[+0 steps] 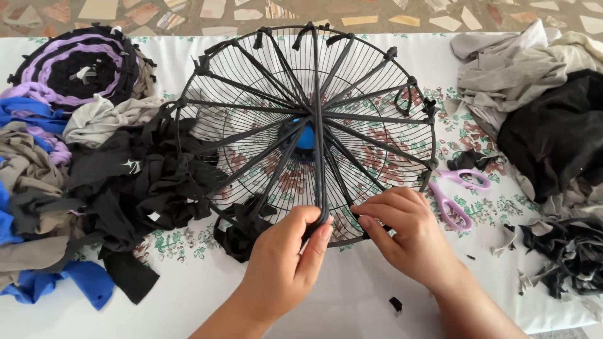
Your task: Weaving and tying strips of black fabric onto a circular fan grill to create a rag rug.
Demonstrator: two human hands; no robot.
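- No packages, labels, signs or screens show anywhere around the round wire fan guard (306, 135) on the table; only loose cloth, strips and scissors lie beside it.

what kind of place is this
Probably a home craft table, not a workshop: a floral tablecloth over a stone-chip floor, piles of cut fabric strips, purple scissors, and both hands tying black strips onto a wire fan guard.
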